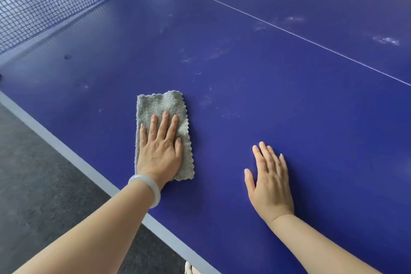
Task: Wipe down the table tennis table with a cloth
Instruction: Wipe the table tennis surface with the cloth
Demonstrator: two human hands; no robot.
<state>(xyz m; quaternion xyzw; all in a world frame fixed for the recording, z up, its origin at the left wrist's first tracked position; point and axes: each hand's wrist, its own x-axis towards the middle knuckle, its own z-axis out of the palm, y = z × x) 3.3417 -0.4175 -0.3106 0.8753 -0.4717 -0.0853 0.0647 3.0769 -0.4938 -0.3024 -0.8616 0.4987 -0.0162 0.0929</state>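
Note:
A blue table tennis table [255, 100] fills most of the view. A folded grey cloth [161, 104] lies flat on it near the left edge. My left hand [160, 147] presses flat on the cloth's near half, fingers spread, with a pale bangle on the wrist. My right hand [270, 180] rests palm down on the bare blue surface to the right of the cloth, fingers apart, holding nothing. Whitish dust smudges [213, 55] mark the surface beyond the cloth and further right.
The black net [44, 2] runs across the upper left. A thin white centre line [289, 31] crosses the table diagonally. The table's grey edge band [66, 151] borders dark grey carpet [33, 184] at the left. A shoe tip [189, 268] shows at the bottom.

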